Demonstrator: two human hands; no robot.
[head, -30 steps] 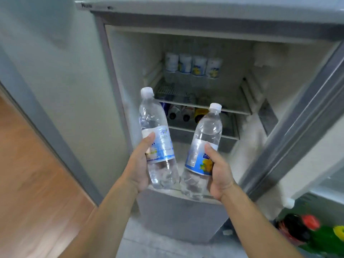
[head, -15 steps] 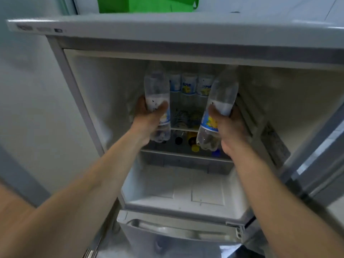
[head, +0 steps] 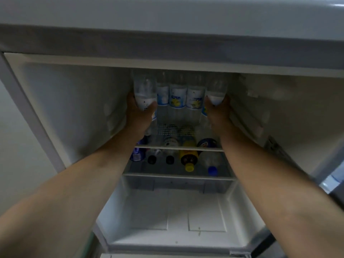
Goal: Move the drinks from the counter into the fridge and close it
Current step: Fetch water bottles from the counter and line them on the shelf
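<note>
The upper wire shelf of the open fridge serves as the landmark here. Above its left end, the left hand grips a clear water bottle, thumb and fingers curled round the lower half of it, and holds it upright against the fridge's left inner wall. Whether the bottle's base already touches the shelf cannot be told, since the hand hides it.

Along the back of the shelf, between the two hands, stands a row of water bottles with white, blue and yellow labels, upright and close together.

Above the shelf's right end, the right hand grips a second water bottle, fingers wrapped about its labelled middle, holding it upright just beside the last bottle of the row. Its base is likewise hidden.

Directly below the shelf, on the next level down, several drinks lie on their sides with caps pointing outward: a blue bottle at the left, two with black caps, a yellow-capped bottle, and a blue-capped clear bottle at the right
</note>
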